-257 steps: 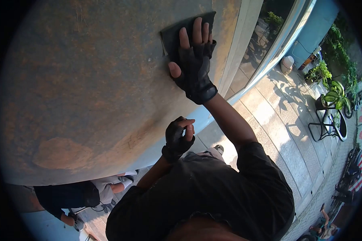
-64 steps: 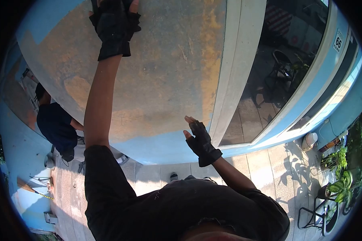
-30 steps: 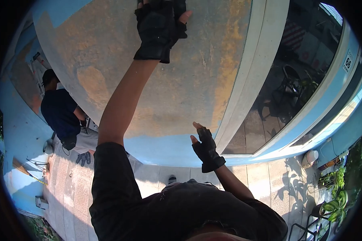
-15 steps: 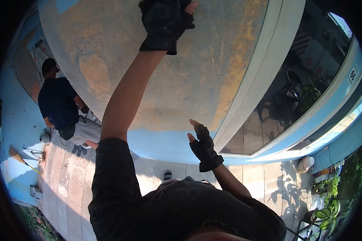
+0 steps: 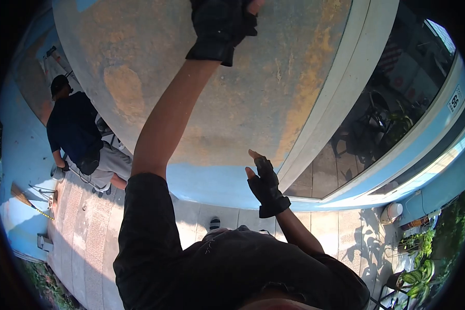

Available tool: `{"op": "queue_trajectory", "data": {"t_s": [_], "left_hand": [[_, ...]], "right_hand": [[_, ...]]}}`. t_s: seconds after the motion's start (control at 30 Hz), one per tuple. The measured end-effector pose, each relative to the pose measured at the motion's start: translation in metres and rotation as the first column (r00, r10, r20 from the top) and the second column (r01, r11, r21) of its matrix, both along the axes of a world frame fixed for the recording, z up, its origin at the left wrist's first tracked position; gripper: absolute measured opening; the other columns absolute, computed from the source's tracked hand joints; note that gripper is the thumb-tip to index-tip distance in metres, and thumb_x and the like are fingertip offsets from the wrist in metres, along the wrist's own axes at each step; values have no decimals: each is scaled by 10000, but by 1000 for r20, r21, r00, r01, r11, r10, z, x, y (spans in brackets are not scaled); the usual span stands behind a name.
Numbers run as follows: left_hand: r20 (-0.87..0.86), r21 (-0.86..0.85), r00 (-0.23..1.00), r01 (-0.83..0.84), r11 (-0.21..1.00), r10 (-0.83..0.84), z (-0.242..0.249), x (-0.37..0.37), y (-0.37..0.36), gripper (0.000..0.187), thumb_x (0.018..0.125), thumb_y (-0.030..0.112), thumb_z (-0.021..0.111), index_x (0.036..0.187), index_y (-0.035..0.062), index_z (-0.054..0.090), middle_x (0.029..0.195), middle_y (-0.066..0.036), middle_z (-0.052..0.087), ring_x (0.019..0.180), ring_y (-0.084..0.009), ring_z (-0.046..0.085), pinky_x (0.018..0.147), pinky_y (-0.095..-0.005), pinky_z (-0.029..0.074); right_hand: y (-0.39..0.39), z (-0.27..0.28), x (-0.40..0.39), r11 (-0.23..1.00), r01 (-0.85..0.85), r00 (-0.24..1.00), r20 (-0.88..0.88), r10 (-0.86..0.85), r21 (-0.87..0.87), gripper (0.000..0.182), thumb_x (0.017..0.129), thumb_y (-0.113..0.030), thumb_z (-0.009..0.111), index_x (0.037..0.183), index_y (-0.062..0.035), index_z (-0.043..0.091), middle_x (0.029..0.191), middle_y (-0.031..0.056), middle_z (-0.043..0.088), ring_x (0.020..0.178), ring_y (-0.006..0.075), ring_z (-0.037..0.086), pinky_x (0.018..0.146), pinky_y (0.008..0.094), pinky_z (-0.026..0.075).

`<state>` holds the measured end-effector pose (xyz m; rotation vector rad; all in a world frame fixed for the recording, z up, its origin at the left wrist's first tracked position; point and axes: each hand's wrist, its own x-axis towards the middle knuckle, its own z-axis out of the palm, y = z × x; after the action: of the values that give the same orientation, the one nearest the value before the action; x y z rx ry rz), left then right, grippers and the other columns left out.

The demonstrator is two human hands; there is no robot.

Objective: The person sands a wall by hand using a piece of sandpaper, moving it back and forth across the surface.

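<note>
My left hand (image 5: 219,28), in a black fingerless glove, is raised against the patchy grey and tan wall (image 5: 232,111) at the top of the view. One bare fingertip shows at its right side. The other fingers are hidden past the upper edge, along with anything they may hold. Lower down, my right hand (image 5: 266,186), gloved the same way, is open with nothing in it. Its thumb stands apart from the fingers, near the blue band (image 5: 206,181) at the wall's foot.
A co-worker (image 5: 75,126) in dark clothing stands at the left near a ladder (image 5: 54,64). A pale frame (image 5: 341,98) borders dark glass (image 5: 367,124) at the right. A white bucket (image 5: 392,212) and potted plants (image 5: 418,274) are at lower right. A broom (image 5: 23,196) leans far left.
My left hand has shifted right and slightly upward along the wall. My right hand has moved slightly right and up, still open. The co-worker has turned, with one arm now hanging lower.
</note>
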<state>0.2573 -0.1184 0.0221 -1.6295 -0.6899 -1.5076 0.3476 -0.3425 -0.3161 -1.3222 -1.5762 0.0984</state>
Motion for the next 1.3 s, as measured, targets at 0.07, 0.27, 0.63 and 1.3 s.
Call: {"op": "queue_trajectory", "data": {"t_s": [0.07, 0.27, 0.63, 1.3], "left_hand": [[-156, 69, 982, 119, 990, -107, -18, 34, -24, 866, 975, 591, 519, 1542, -47, 371, 1571, -315, 356, 1434, -470, 388, 1160, -628, 308], [75, 10, 995, 67, 998, -67, 23, -21, 16, 856, 982, 616, 483, 1558, -8, 375, 1596, -279, 341, 1456, -455, 356, 1193, -580, 275], [-323, 45, 918, 259, 965, -231, -7, 31, -33, 724, 947, 491, 586, 1441, -33, 521, 1493, -280, 487, 1388, -451, 466, 1116, -604, 385], [14, -22, 997, 75, 997, -75, 44, -82, 36, 820, 1007, 603, 445, 1513, -42, 447, 1586, -279, 377, 1450, -452, 384, 1190, -549, 313]], "right_hand": [[3, 6, -10, 999, -35, 999, 1, 35, 18, 542, 881, -61, 713, 1398, -60, 547, 1366, 134, 610, 1214, 318, 588, 987, 383, 502], [0, 14, -5, 991, -101, 995, -7, 102, 93, 531, 895, -65, 701, 1403, -58, 544, 1385, 146, 605, 1285, 338, 563, 1066, 408, 464], [-5, 22, -4, 997, -24, 995, -96, 17, -70, 482, 913, -84, 689, 1377, -49, 563, 1393, 142, 605, 1304, 336, 554, 1075, 404, 456], [23, 14, -11, 993, 65, 996, -63, -59, 97, 120, 903, -33, 708, 988, -97, 765, 1315, 72, 673, 1244, 277, 625, 996, 379, 518]]}}
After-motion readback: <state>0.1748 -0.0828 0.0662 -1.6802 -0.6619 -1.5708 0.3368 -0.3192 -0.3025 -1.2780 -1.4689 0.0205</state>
